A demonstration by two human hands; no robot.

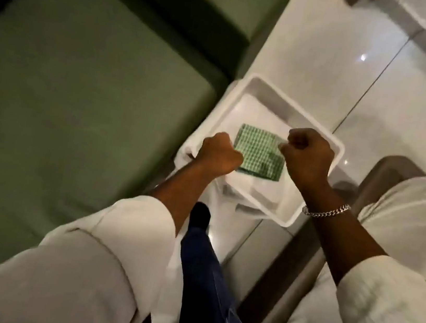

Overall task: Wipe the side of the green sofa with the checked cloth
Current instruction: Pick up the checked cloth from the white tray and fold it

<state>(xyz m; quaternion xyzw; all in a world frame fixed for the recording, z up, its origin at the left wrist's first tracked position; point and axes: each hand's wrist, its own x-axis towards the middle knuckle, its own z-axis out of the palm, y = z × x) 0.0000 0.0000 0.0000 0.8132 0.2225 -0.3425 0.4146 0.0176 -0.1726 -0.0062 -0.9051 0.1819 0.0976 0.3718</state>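
The green sofa (pixel 79 93) fills the left of the view, its seat cushion and arm seen from above. The checked cloth (pixel 259 151), green and white, lies folded flat in a white tray (pixel 316 137) on the floor beside the sofa's end. My left hand (pixel 218 156) is a closed fist over the tray's left rim, covering the cloth's lower left corner. My right hand (pixel 308 155) is a closed fist just right of the cloth, above the tray. I see nothing held in either fist. White cloths lie under the checked one.
Glossy white floor tiles (pixel 381 83) stretch to the right of the sofa. My leg in dark blue trousers (pixel 207 270) stands between the sofa and the tray. A pale upholstered piece (pixel 404 215) sits at the right edge.
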